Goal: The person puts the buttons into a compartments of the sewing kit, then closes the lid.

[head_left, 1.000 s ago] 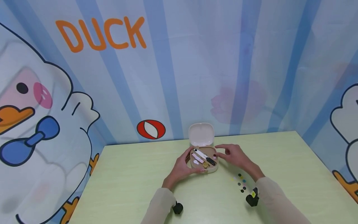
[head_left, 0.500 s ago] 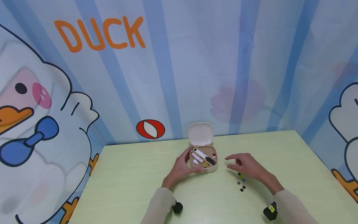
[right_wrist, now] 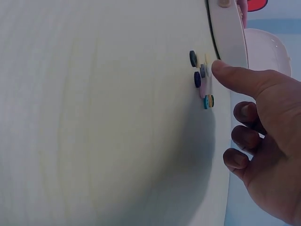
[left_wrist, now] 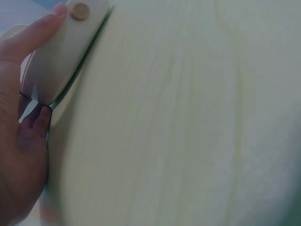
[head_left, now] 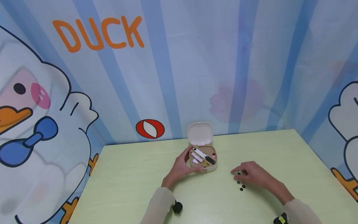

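Note:
My left hand (head_left: 180, 166) holds the left side of a small cream case (head_left: 211, 168), its thumb on the front wall beside a round tan stud (left_wrist: 79, 12). The case's lid (head_left: 200, 133) stands raised at the back. Inside lie a white-and-black pen-shaped stick (head_left: 203, 155), a slim pink piece (head_left: 197, 157), a gold round piece (head_left: 204, 163), white pieces (head_left: 195, 161) and small buttons (head_left: 213, 154). My right hand (head_left: 255, 175) hovers over several loose coloured buttons (head_left: 243, 186), thumb and forefinger apart, other fingers bent. I see nothing in its grasp; it partly hides the buttons.
A pale yellow-green table (head_left: 134, 174) bears everything. Close behind its far edge hangs a blue-striped curtain (head_left: 193, 62) with duck pictures. Dark wrist devices (head_left: 177, 207) are worn at both cuffs.
My right hand has left the right side of the case, moving right and towards me to the loose buttons. My left hand keeps its hold on the case.

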A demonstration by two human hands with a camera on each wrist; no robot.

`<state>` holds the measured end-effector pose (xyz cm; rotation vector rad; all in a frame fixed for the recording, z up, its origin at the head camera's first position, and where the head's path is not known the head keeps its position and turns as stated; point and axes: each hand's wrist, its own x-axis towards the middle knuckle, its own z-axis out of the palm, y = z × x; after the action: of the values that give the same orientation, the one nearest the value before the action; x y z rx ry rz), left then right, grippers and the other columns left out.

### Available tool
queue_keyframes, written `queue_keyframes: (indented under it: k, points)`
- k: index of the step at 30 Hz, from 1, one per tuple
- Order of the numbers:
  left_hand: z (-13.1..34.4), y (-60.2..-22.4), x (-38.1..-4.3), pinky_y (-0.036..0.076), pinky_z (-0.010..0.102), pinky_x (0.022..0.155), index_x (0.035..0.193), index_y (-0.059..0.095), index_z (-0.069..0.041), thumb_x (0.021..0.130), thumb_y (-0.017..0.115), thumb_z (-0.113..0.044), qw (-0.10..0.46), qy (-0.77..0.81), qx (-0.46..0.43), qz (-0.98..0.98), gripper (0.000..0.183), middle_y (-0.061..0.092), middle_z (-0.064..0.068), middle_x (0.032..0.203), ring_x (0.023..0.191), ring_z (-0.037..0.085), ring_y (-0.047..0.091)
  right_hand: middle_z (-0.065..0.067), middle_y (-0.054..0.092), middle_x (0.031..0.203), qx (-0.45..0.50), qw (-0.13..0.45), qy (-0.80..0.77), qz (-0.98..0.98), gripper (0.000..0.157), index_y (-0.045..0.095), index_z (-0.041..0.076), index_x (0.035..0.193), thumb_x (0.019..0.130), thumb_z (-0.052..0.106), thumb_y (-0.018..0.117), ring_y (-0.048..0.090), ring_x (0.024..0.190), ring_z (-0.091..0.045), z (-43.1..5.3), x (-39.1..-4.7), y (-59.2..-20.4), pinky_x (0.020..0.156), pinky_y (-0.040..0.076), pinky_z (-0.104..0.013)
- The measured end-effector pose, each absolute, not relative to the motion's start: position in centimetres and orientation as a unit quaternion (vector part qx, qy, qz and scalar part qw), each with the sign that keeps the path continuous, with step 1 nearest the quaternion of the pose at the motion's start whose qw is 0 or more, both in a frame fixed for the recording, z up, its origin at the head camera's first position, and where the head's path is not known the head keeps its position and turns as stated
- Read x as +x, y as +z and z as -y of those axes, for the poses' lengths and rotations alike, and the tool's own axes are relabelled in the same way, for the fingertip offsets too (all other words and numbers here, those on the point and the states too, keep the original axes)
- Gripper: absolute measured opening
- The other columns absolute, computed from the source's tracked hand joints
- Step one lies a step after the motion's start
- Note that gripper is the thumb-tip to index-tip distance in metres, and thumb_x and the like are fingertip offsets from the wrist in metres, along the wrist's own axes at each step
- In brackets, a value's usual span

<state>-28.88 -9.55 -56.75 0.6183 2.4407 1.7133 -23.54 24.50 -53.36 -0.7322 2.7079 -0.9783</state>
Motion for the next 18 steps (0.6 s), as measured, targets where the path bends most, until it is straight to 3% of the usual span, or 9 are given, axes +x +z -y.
queue_keyframes:
  k: [4, 18]
  points:
    - [9.56, -56.75, -28.85, 0.035, 0.042, 0.122, 0.163, 0.033, -0.019, 0.079, 0.093, -0.019, 0.045, 0.566, 0.203, -0.797, 0.103, 0.039, 0.004, 0.164, 0.149, 0.026, 0.038, 0.007, 0.052, 0.070, -0.251, 0.082, -0.334, -0.905, 0.017, 0.083, 0.014, 0.110, 0.095, 0.020, 0.078, 0.046, 0.060, -0.007, -24.55, -23.22, -53.58, 0.050, 0.039, -0.021]
    - [9.68, -56.90, -29.04, 0.035, 0.034, 0.121, 0.164, 0.032, -0.019, 0.079, 0.093, -0.029, 0.052, 0.555, 0.198, -0.806, 0.105, 0.038, 0.002, 0.164, 0.149, 0.021, 0.039, 0.011, 0.056, 0.073, -0.273, 0.062, -0.335, -0.900, 0.009, 0.083, 0.015, 0.101, 0.094, 0.013, 0.077, 0.044, 0.061, -0.004, -24.21, -23.25, -53.62, 0.051, 0.039, -0.021]
